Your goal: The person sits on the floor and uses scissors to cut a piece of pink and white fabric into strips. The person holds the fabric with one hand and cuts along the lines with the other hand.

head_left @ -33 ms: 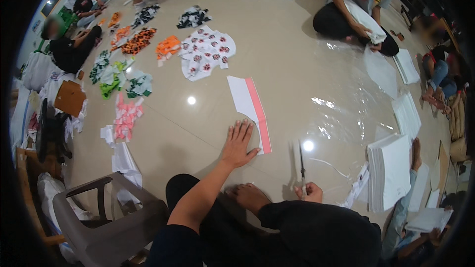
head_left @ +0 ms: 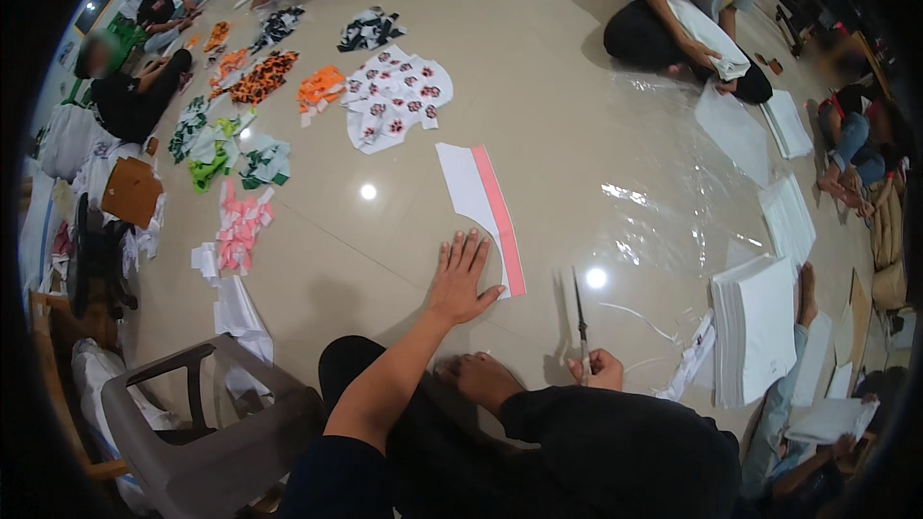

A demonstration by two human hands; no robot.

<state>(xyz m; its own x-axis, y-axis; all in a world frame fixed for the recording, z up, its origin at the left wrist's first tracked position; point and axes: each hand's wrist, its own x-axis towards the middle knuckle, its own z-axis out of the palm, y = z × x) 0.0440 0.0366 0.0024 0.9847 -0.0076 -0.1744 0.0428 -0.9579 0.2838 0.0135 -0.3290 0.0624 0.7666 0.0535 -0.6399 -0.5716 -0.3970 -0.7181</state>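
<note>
My left hand lies flat with its fingers stretched out, along the near left edge of a white piece with a pink strip down its right side. The piece is flat on the floor, and whether it is cloth or paper I cannot tell. To the right, my right hand is closed around the handles of a pair of scissors. Their blades point away from me, above the floor and apart from the piece. My bare foot rests between the two hands.
A dark plastic stool stands at my near left. Scrap heaps, including pink scraps and a patterned white cloth, lie farther left. Stacked white sheets stand at right, near clear plastic. A person sits far right, holding a white bundle.
The scissors have tilted slightly, their tips moving a little left and up. My left hand stays on the piece, and the whole view has shifted very slightly.
</note>
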